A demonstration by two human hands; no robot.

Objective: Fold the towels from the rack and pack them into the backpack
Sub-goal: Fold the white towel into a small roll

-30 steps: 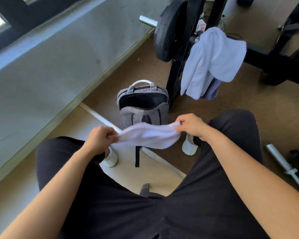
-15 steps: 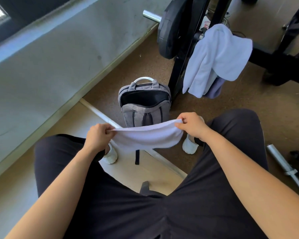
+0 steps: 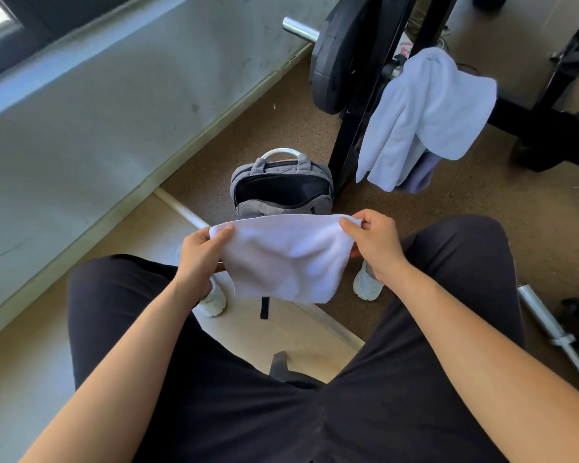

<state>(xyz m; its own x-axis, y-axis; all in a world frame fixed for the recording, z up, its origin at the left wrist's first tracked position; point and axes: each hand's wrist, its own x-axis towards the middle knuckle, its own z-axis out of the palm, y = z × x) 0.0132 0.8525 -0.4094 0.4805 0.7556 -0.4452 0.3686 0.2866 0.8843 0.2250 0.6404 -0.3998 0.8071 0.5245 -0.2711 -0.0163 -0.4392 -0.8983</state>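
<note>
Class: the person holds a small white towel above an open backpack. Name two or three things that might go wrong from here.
1. The left hand and right hand pinch the towel only at its top corners; a slip may drop it onto the floor.
2. The backpack stands upright on the floor; pushing the towel in might tip it.
3. The rack towels hang loosely draped over the rack and may slide off when pulled.

Head view looks steeply down; hands [image 3: 281, 252] close below.
</note>
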